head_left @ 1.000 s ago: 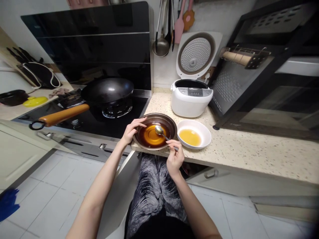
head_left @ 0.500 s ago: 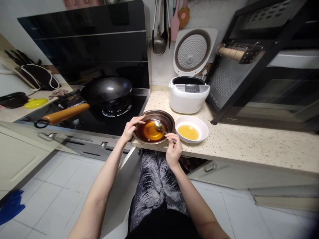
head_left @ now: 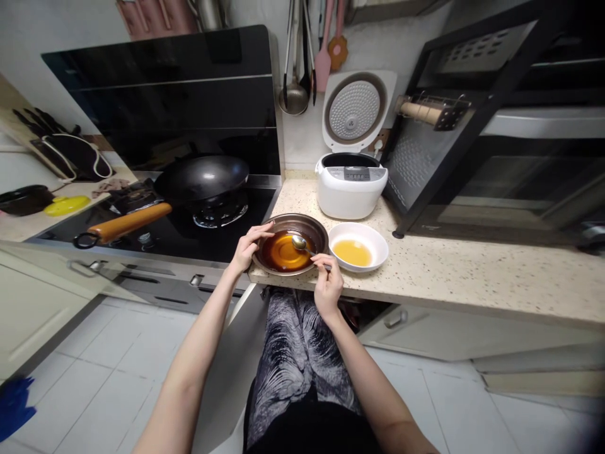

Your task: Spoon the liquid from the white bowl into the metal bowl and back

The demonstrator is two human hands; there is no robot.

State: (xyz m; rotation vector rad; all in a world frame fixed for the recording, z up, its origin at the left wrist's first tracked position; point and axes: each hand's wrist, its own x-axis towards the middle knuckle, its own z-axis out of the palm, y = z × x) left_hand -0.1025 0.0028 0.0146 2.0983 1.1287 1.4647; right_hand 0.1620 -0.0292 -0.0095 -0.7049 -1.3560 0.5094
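We see the left hand resting its fingers on the near-left rim of a brown bowl, thumb and fingertips curled over the edge in a light hold. The right hand pinches the handle of a metal spoon between thumb and forefinger, the other fingers folded in; the spoon's head lies inside the brown bowl, over the dark amber liquid pooled at its bottom. Whether the spoon's head dips into the liquid or sits just above it, we cannot quite tell from this angle.

The brown bowl stands at the front edge of the speckled bench, at its left end, right beside the stove. Just to its right, almost touching, sits a white bowl holding a pale yellow liquid. Behind both, against the wall, we find a white rice cooker with its lid raised upright.

On the black hob to the left rests a dark wok with an orange handle pointing toward the near left. Ladles and spatulas hang on the wall above the rice cooker. A black rack leans at the right of the bench. Further left lie a yellow lid and a dark pan.
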